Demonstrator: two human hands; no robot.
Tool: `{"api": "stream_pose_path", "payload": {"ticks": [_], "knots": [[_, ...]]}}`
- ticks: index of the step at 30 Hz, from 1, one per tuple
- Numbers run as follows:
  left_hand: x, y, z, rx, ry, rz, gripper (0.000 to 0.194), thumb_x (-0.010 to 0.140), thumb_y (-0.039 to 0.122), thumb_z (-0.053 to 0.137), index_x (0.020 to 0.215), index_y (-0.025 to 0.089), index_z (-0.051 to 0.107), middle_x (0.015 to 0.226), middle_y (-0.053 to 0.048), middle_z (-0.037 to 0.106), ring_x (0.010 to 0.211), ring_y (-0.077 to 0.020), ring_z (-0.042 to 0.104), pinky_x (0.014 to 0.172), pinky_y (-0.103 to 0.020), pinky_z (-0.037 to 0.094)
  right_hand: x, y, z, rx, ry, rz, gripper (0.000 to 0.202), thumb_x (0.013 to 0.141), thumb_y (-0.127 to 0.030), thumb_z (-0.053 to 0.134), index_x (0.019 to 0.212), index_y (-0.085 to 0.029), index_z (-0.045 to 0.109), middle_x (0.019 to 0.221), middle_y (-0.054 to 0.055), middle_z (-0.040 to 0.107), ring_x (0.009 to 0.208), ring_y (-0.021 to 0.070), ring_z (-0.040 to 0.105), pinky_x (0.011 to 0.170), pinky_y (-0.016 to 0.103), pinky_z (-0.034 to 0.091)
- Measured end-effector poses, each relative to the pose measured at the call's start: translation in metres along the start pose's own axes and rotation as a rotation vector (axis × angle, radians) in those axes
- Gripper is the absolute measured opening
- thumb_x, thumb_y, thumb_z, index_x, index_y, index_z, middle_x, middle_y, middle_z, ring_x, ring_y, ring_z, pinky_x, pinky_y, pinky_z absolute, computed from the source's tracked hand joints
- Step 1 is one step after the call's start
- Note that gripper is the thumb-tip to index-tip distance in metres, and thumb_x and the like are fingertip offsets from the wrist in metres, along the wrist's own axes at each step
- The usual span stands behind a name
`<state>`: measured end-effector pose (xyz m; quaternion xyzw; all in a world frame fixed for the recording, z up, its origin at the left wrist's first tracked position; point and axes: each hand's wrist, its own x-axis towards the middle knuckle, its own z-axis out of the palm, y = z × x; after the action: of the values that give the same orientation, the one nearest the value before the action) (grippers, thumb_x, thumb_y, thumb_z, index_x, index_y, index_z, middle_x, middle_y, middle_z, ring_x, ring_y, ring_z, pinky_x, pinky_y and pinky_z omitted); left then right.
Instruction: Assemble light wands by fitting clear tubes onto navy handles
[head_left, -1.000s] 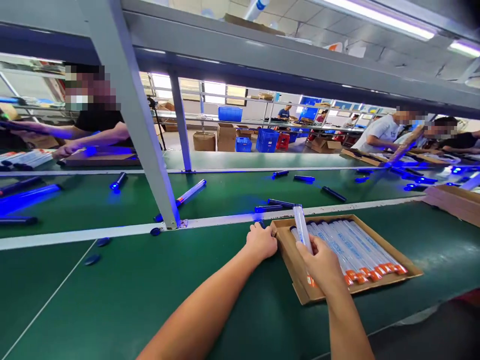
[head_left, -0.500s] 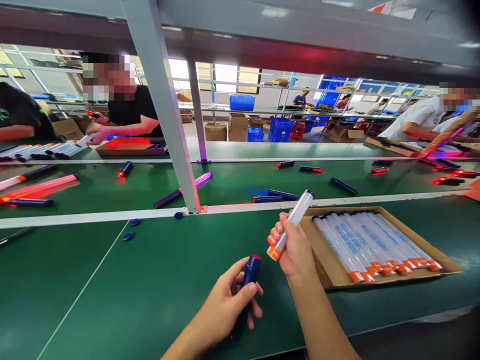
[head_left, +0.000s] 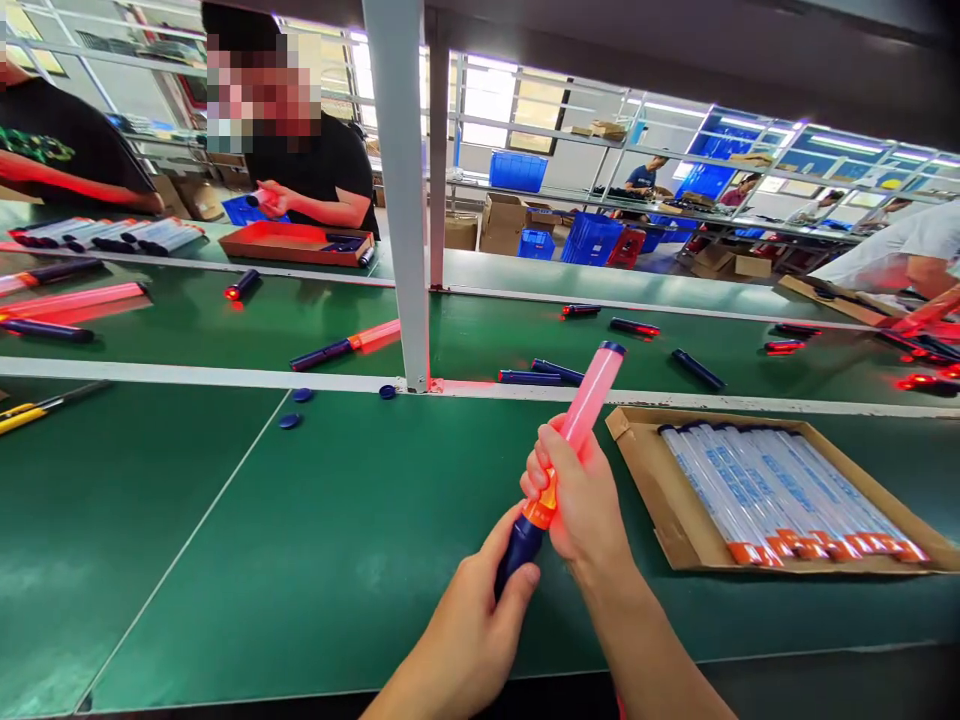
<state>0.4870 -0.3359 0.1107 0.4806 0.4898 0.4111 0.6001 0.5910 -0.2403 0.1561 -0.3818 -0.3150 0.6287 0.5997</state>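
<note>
My left hand (head_left: 487, 610) is wrapped round a dark blue handle (head_left: 519, 552). Just above it, my right hand (head_left: 581, 490) grips a clear tube (head_left: 596, 385) with an orange collar (head_left: 538, 512) and a dark cap at its top. The collar meets the handle's upper end, and the tube glows pinkish red. Both hands are over the green table, left of an open cardboard box (head_left: 645, 490). Inside that box lies a row of clear tubes (head_left: 780, 490) with orange ends and blue print.
A grey post (head_left: 401, 200) stands beyond my hands. Dark handles (head_left: 697, 370), some lit red, lie on the green strip behind the white rail (head_left: 495, 398). Blue caps (head_left: 290, 421) and a yellow tool (head_left: 22, 417) are at left. People (head_left: 307, 170) work across the table.
The clear tube has come down onto the blue handle, and it now glows red. My hands have moved together. The view has shifted, bringing the yellow tool in at the left.
</note>
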Motion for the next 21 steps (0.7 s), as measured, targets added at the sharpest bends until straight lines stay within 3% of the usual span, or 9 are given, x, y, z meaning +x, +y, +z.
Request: {"api": "stream_pose_path", "payload": {"ticks": [3, 5, 7, 9, 11, 14, 16, 18, 21], "knots": [[-0.001, -0.002, 0.003, -0.234, -0.103, -0.139, 0.046, 0.094, 0.052, 0.054, 0.132, 0.025, 0.05, 0.068, 0.006, 0.048, 0.044, -0.0068, 0.04, 0.04, -0.018, 0.034, 0.0, 0.0, 0.002, 0.004, -0.062, 0.029, 0.026, 0.082, -0.031, 0.073, 0.087, -0.024, 0.048, 0.056, -0.011, 0.041, 0.042, 0.0058, 0.036, 0.037, 0.017, 0.034], [-0.002, -0.006, 0.007, -0.394, -0.152, -0.147, 0.036, 0.092, 0.055, 0.057, 0.101, 0.02, 0.054, 0.068, 0.006, 0.047, 0.04, -0.0038, 0.035, 0.035, -0.016, 0.03, 0.0, 0.0, 0.001, 0.023, -0.091, 0.049, 0.025, 0.082, -0.029, 0.072, 0.088, -0.024, 0.048, 0.056, -0.011, 0.039, 0.041, 0.0055, 0.033, 0.036, 0.016, 0.032], [-0.001, -0.014, 0.008, -0.53, -0.217, -0.139, 0.038, 0.091, 0.056, 0.058, 0.081, 0.02, 0.048, 0.065, 0.006, 0.046, 0.037, -0.0026, 0.032, 0.033, -0.016, 0.028, 0.0, 0.001, 0.0, 0.04, -0.11, 0.064, 0.024, 0.082, -0.028, 0.071, 0.088, -0.025, 0.048, 0.055, -0.012, 0.039, 0.041, 0.0055, 0.032, 0.035, 0.016, 0.032], [0.001, -0.019, 0.005, -0.576, -0.277, -0.128, 0.039, 0.091, 0.055, 0.058, 0.079, 0.02, 0.047, 0.062, 0.006, 0.046, 0.036, -0.0029, 0.032, 0.034, -0.017, 0.029, -0.001, 0.0, 0.0, 0.047, -0.13, 0.068, 0.024, 0.083, -0.027, 0.07, 0.089, -0.025, 0.047, 0.054, -0.012, 0.04, 0.04, 0.0054, 0.032, 0.034, 0.016, 0.031], [0.008, -0.015, -0.006, -0.447, -0.314, -0.062, 0.038, 0.09, 0.056, 0.06, 0.087, 0.019, 0.055, 0.067, 0.003, 0.053, 0.044, -0.0061, 0.045, 0.043, -0.019, 0.04, -0.005, -0.003, 0.002, 0.027, -0.185, 0.058, 0.023, 0.083, -0.028, 0.07, 0.089, -0.025, 0.047, 0.052, -0.012, 0.041, 0.037, 0.0058, 0.032, 0.034, 0.016, 0.031], [0.022, 0.02, -0.031, -0.178, -0.207, 0.14, 0.051, 0.092, 0.06, 0.056, 0.127, 0.022, 0.059, 0.108, -0.008, 0.067, 0.093, -0.0195, 0.065, 0.083, -0.031, 0.054, -0.013, -0.008, 0.006, -0.098, -0.349, -0.029, 0.019, 0.087, -0.03, 0.066, 0.088, -0.025, 0.048, 0.049, -0.011, 0.045, 0.037, 0.0091, 0.04, 0.037, 0.021, 0.037], [0.031, 0.059, -0.043, -0.079, -0.064, 0.357, 0.07, 0.09, 0.067, 0.051, 0.148, 0.028, 0.044, 0.138, -0.011, 0.057, 0.125, -0.0282, 0.054, 0.105, -0.041, 0.045, -0.018, -0.01, 0.01, -0.237, -0.413, -0.14, 0.016, 0.089, -0.032, 0.065, 0.086, -0.025, 0.051, 0.054, -0.007, 0.051, 0.044, 0.0118, 0.047, 0.044, 0.026, 0.043], [0.035, 0.098, -0.045, 0.02, -0.006, 0.552, 0.08, 0.086, 0.072, 0.053, 0.154, 0.032, 0.035, 0.146, -0.009, 0.05, 0.132, -0.0315, 0.048, 0.11, -0.045, 0.041, -0.02, -0.01, 0.014, -0.359, -0.419, -0.243, 0.016, 0.085, -0.032, 0.069, 0.084, -0.025, 0.054, 0.062, -0.004, 0.054, 0.054, 0.0139, 0.051, 0.052, 0.029, 0.047], [0.036, 0.133, -0.031, 0.202, -0.06, 0.653, 0.063, 0.092, 0.057, 0.058, 0.147, 0.031, 0.04, 0.123, -0.007, 0.062, 0.108, -0.0251, 0.062, 0.092, -0.04, 0.052, -0.02, -0.009, 0.02, -0.374, -0.379, -0.295, 0.016, 0.076, -0.033, 0.075, 0.084, -0.026, 0.063, 0.081, 0.001, 0.06, 0.075, 0.0206, 0.058, 0.068, 0.036, 0.053]]}}
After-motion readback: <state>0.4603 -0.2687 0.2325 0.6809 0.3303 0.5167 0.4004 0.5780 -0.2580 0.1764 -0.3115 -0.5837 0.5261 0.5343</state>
